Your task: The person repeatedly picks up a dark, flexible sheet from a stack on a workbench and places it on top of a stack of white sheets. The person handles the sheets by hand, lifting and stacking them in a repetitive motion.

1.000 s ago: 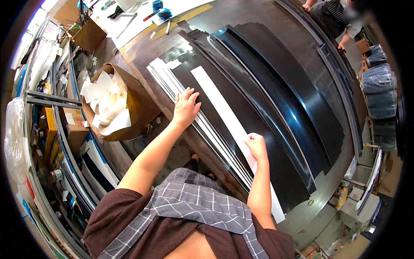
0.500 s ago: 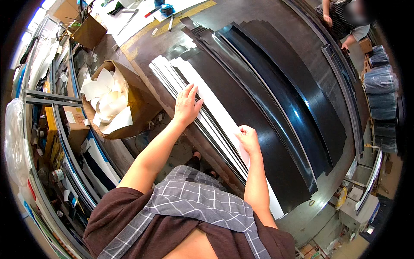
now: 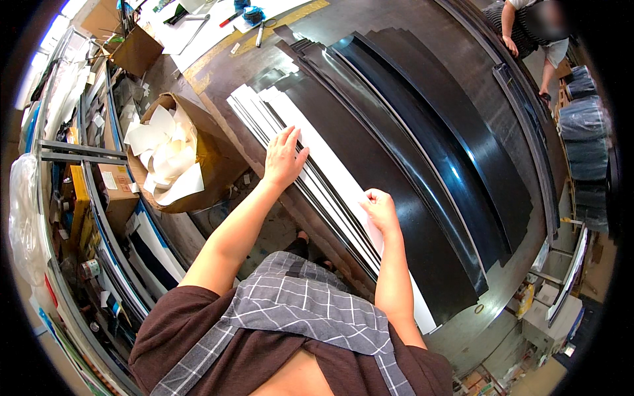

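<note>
A stack of long narrow strips [image 3: 323, 168], white on top with black and white edges, lies along the near edge of a dark worktable [image 3: 422, 39]. My left hand [image 3: 284, 158] rests flat on the stack with its fingers spread. My right hand [image 3: 378, 210] pinches the edge of the top white strip, lifting it slightly. Beyond the stack lie several long curved black sheets [image 3: 429, 145], fanned across the table.
A cardboard box [image 3: 191, 165] full of white paper scraps stands to my left below the table. Shelving with boxes [image 3: 99, 185] runs along the left. Pens and tools [image 3: 251, 13] lie at the table's far end. Another person [image 3: 528, 30] stands at the far right.
My right hand has slid a little up the strip and now pinches its edge. My left hand stays flat on the stack. The person at the far side has shifted slightly.
</note>
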Tool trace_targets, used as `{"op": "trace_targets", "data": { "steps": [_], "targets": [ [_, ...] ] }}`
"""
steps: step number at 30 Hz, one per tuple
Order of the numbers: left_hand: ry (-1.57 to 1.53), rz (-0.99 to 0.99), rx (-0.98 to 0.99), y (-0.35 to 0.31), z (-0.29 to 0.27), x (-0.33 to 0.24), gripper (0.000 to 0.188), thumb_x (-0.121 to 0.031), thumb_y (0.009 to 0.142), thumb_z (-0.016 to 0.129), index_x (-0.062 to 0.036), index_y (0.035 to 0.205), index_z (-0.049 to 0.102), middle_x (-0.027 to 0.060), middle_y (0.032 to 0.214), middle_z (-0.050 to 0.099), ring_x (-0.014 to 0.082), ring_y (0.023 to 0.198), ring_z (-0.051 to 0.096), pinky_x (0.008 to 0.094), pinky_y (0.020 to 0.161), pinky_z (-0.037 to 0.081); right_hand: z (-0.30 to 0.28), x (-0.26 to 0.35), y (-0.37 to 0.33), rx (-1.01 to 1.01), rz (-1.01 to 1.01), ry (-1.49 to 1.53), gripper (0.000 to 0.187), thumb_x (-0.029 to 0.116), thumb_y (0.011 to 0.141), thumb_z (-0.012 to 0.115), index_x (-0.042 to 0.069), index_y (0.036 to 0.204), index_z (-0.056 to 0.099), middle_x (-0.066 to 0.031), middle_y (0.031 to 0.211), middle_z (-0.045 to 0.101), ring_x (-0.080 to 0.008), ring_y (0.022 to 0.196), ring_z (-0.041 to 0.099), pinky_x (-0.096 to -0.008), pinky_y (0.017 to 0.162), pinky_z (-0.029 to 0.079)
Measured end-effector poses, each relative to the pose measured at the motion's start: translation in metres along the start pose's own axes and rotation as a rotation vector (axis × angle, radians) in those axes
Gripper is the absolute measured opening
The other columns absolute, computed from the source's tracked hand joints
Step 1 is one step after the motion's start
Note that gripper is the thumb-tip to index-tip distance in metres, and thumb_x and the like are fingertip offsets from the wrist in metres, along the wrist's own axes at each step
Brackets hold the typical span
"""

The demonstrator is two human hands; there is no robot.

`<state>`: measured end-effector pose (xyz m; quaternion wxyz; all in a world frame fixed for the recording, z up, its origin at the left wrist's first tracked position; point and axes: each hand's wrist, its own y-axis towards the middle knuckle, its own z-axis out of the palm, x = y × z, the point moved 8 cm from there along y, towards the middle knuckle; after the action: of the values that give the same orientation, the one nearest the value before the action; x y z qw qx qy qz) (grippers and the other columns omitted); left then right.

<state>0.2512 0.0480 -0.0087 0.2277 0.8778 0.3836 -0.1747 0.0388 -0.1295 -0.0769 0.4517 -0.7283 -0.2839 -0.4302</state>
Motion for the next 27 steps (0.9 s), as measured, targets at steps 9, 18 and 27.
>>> {"op": "trace_targets", "data": {
  "steps": [9,18,27],
  "targets": [
    [0.114,-0.071,-0.019,0.035,-0.01,0.031,0.037,-0.028,0.086,0.061,-0.0066,0.117,0.06,0.0103,0.126,0.056,0.0312,0.117,0.05,0.0426,0.1,0.038,-0.002,-0.004,0.005,-0.02,-0.023,-0.066,0.014,0.012,0.075,0.07,-0.001,0.077,0.066,-0.0029,0.065,0.062,-0.0067,0.061,0.053,-0.0258,0.058,0.044],
    [0.188,-0.09,0.081,0.047,-0.006,0.032,0.038,-0.031,0.084,0.064,-0.0035,0.11,0.063,0.0133,0.117,0.059,0.0323,0.111,0.053,0.0408,0.096,0.042,-0.047,-0.022,-0.062,0.138,0.191,-0.113,0.02,0.013,0.072,0.074,-0.001,0.085,0.068,-0.0029,0.073,0.065,-0.0095,0.065,0.057,-0.0276,0.062,0.047],
    [0.318,-0.127,0.176,0.05,0.001,0.035,0.051,-0.041,0.082,0.065,-0.0046,0.117,0.061,0.0123,0.124,0.056,0.0314,0.118,0.05,0.04,0.099,0.041,-0.153,-0.107,-0.201,-0.037,0.487,-0.398,0.03,0.023,0.072,0.075,-0.001,0.06,0.06,-0.0057,0.051,0.048,-0.0108,0.05,0.046,-0.0336,0.05,0.039]
  ]
}}
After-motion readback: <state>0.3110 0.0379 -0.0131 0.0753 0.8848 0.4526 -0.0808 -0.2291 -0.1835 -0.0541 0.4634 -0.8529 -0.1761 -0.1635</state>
